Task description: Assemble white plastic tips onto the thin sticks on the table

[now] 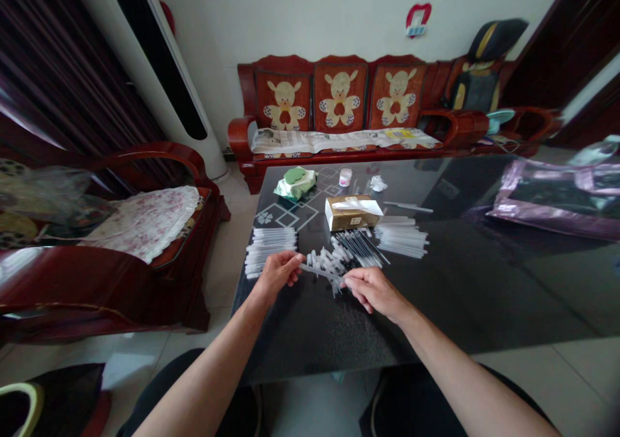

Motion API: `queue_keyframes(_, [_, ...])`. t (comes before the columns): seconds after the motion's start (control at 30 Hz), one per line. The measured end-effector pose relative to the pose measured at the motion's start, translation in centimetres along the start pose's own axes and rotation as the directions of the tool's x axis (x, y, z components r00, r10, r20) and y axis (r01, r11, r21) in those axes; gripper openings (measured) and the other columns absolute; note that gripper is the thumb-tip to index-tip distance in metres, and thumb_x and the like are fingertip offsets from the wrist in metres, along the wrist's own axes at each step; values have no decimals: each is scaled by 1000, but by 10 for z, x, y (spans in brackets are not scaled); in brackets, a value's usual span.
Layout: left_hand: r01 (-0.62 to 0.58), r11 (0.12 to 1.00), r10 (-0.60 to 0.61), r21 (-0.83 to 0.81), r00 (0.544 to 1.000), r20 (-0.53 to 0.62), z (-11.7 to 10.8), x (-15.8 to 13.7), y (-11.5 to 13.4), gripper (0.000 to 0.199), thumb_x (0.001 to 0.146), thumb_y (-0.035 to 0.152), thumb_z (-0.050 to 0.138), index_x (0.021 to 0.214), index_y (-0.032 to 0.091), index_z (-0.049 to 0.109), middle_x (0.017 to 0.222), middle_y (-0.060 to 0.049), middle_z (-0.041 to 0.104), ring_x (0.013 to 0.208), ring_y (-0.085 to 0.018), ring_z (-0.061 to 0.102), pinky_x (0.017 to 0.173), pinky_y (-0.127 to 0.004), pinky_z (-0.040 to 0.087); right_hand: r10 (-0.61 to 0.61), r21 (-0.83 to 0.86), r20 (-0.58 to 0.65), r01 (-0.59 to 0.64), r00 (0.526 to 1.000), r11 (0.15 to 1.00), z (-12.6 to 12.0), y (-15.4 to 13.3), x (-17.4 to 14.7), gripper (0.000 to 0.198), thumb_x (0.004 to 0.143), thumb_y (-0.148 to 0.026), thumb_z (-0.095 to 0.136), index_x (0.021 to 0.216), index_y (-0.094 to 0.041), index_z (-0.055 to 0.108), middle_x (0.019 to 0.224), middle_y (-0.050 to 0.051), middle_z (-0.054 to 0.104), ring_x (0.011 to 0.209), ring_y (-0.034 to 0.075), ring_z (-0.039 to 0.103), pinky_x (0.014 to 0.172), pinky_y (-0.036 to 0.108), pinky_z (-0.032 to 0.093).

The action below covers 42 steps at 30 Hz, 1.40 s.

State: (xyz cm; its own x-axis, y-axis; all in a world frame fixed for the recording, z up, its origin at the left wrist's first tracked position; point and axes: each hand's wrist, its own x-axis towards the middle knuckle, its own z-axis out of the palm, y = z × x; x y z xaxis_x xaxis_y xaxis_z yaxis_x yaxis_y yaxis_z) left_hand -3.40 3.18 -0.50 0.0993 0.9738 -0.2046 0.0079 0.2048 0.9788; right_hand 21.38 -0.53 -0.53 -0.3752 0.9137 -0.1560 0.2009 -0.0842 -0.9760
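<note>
A translucent pen barrel (320, 272) spans the gap between my two hands, above the dark table. My left hand (279, 272) pinches its left end, and my right hand (372, 287) has its fingers closed at the other end; any small part there is hidden. Just behind the barrel lies a loose heap of white pen caps (330, 256). Thin dark refills (362, 248) are spread beside the caps. To the left sits a row of whitish pens or barrels (272, 244), partly behind my left hand. A pile of clear barrels (402, 235) lies at right.
Behind the refills stands a cardboard box (353, 213). A green wipes pack (296, 182), a small white tub (345, 177) and crumpled tissue (378, 183) are farther back. A purple plastic bag (557, 198) lies on the right of the black table (460, 288). A wooden sofa (334, 146) stands beyond.
</note>
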Motion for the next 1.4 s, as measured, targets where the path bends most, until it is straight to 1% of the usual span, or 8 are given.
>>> queue_keyframes(0.27, [7,974,17,-227,994,104,-2,-1,-1,37,68,36,75,97,13,68,82,-6,67,71,-13,63,65,-23,53,7,-2,-14,-7,1000,1000,-1,0,0,35,87,-42,50,88,-11,65,46,-7,45,32,4,38,30,15,28])
queue_keyframes(0.47, [42,991,-37,-126,999,36,-2,1,-3,35,67,43,75,79,11,66,63,-2,62,47,-8,54,42,-17,42,-7,-19,-24,6,1000,1000,-1,0,0,34,87,-42,50,87,-12,66,46,-7,45,31,4,38,31,15,29])
queue_keyframes(0.7, [40,974,-48,-222,998,-30,4,0,-4,33,60,38,80,72,11,64,58,-1,61,47,-7,53,42,-17,43,-43,21,-127,46,991,999,-1,5,3,33,84,-40,56,103,-13,60,55,-5,55,37,7,48,34,17,39])
queue_keyframes(0.83, [39,966,-55,-255,997,-53,8,-1,-6,31,60,37,79,69,11,63,56,0,60,46,-7,53,43,-18,43,-53,30,-130,58,990,998,0,4,5,31,81,-37,60,99,-12,58,58,-3,59,40,9,54,38,20,44])
queue_keyframes(1.03, [7,955,-18,-296,999,-36,12,-4,-8,28,64,34,78,68,12,61,56,1,60,47,-6,52,46,-18,43,-45,-76,-164,33,985,997,2,-5,2,28,86,-41,50,85,-14,60,51,-5,53,34,7,47,32,17,37])
queue_keyframes(1.23, [-17,960,8,-278,999,-31,14,-8,-6,27,64,34,77,68,12,61,57,0,60,47,-7,53,46,-19,43,-23,-109,-181,4,983,994,-1,-5,3,41,90,-47,42,68,-15,55,40,-7,41,28,4,32,30,16,26])
queue_keyframes(1.33, [-17,963,6,-269,999,-42,14,-6,-7,27,64,34,77,68,12,61,57,0,60,47,-7,53,45,-19,43,-2,-91,-179,-14,984,996,-1,-4,4,43,90,-49,42,70,-14,57,40,-7,41,28,4,31,29,16,25])
queue_keyframes(1.4, [-18,965,2,-260,998,-61,14,-5,-7,28,63,35,77,67,13,61,57,0,60,46,-7,52,44,-19,42,4,-48,-168,-12,986,999,0,-4,3,40,89,-49,44,83,-13,60,43,-7,45,29,5,35,29,16,28])
